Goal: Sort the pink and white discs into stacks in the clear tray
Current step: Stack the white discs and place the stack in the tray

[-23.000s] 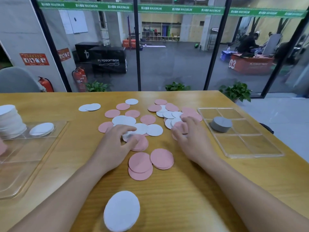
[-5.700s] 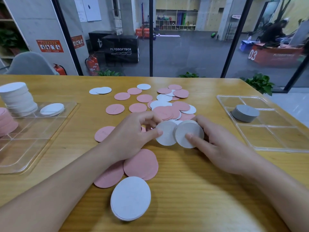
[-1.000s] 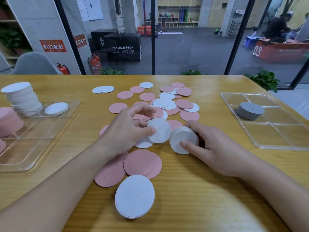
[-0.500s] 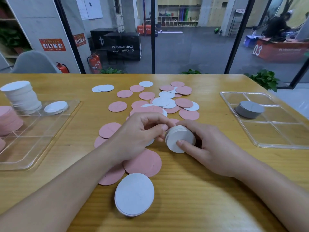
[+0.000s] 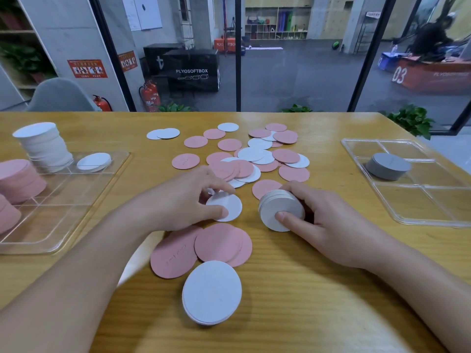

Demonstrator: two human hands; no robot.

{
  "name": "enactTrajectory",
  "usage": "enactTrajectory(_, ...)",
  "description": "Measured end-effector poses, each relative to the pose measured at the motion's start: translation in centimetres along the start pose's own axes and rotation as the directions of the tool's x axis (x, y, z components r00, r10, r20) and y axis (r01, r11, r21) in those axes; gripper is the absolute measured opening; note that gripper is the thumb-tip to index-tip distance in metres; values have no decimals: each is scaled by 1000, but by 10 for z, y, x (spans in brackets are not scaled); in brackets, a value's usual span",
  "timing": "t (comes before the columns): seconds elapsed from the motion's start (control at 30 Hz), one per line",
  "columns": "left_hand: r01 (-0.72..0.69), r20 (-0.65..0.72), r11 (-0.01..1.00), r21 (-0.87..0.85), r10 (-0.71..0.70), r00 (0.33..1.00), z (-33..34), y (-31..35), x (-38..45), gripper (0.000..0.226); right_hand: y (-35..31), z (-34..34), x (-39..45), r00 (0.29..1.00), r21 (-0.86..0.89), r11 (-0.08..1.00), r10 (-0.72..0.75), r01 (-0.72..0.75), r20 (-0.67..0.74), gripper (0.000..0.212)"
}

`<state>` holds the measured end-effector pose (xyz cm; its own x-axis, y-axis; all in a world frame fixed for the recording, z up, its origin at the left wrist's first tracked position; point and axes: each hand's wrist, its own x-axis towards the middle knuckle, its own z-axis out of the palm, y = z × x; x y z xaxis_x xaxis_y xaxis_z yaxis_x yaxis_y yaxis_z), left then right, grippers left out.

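Fingers of the right hand (image 5: 328,225) curl round a small pile of white round discs (image 5: 280,211); the left hand (image 5: 183,200) pinches one white disc (image 5: 226,206) at nine o'clock from it. Tilted piles may slide apart. The clear plastic tray (image 5: 107,174) waits far at nine o'clock.

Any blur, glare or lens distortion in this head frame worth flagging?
Head view: hands and loose discs sharp; the near white stack stretched into an oval by the wide-angle lens; the left forearm edge smeared; soft reflections on the right clear tray; window frames bowed.
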<state>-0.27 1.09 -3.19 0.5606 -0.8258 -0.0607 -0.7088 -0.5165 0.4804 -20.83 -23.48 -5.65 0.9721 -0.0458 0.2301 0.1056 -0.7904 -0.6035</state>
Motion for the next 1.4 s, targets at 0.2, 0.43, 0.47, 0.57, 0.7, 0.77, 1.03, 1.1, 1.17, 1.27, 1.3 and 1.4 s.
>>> enactTrajectory(0.2,-6,39,1000,10,5,999,6,8,-1,35,1,0,0,1000,-5,1000,9,-9,2,11)
enactTrajectory(0.43,-155,-314,897,-413,20,949,13,15,6,10,2,0,0,1000,-12,1000,0,0,3,11)
enactTrajectory(0.47,-176,-344,869,-462,7,939,13,17,6,7,2,0,1,1000,-11,1000,1,-1,3,12)
enactTrajectory(0.57,-193,-370,794,-576,-44,928,14,18,6,12,2,0,1,1000,-11,1000,0,0,3,12)
enactTrajectory(0.7,-167,-368,819,-550,-58,928,14,16,5,13,2,0,1,1000,-8,1000,2,-2,3,11)
enactTrajectory(0.77,-166,-357,829,-533,-42,933,14,16,3,23,1,0,0,1000,-7,1000,5,-5,3,11)
enactTrajectory(1.03,-173,-233,808,-563,46,972,22,22,3,15,1,0,1,999,-37,999,28,-28,-15,11)
enactTrajectory(1.1,-224,-222,788,-574,114,968,25,25,2,14,1,1,0,999,-56,998,30,-31,-27,18)
enactTrajectory(1.17,-278,-234,781,-560,172,957,28,29,2,15,-1,1,0,999,-76,997,6,-9,-31,23)
enactTrajectory(1.27,-308,-244,807,-503,209,947,32,34,2,20,-3,3,0,999,-84,996,-25,23,-24,17)
enactTrajectory(1.3,-311,-232,807,-502,221,947,31,37,0,23,-3,4,1,999,-83,996,-31,29,-24,13)
enactTrajectory(1.4,-281,-179,812,-511,219,959,22,40,-5,28,-1,5,1,999,-76,997,-32,30,-27,5)
